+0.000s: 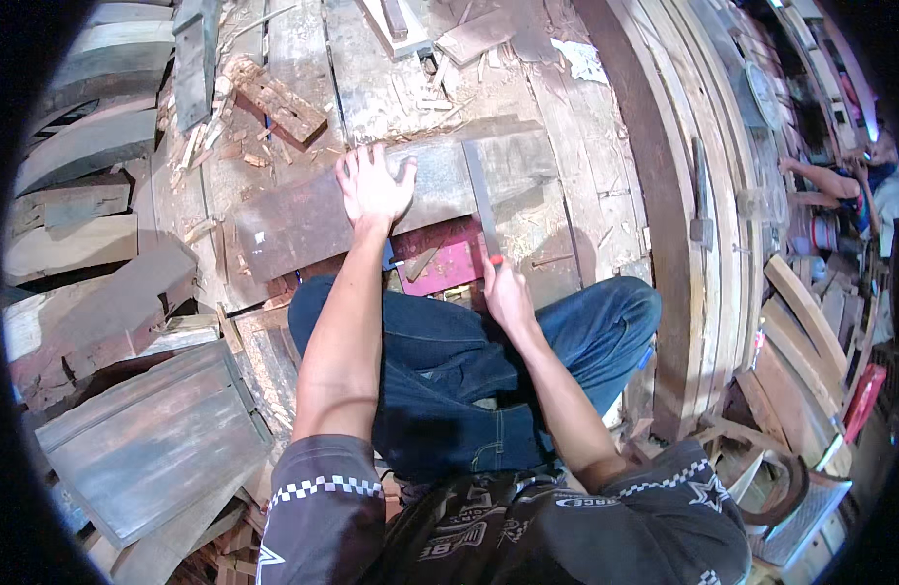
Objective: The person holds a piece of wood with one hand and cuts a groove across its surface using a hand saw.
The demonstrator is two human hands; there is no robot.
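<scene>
A worn dark plank [303, 219] lies crosswise in front of my bent knees. Its left half is brown, the right part greyer. My left hand [376, 185] rests on it with fingers spread, palm down. In my right hand [511, 300] is a tool with a long, flat grey blade [479, 190] and an orange-red handle, its fingers wrapped round the handle. The blade crosses the plank toward its right end; whether it has teeth is too small to make out. Below the plank's near edge shows a flat pink piece [438, 268] with a wood scrap on it.
A chunky wood block [279, 102] lies among shavings beyond the plank. Long beams [654, 146] run along the right, with a hammer [701, 195] on them. Curved timbers [89, 146] and a panel [157, 439] are stacked at left. Another person [839, 185] sits far right.
</scene>
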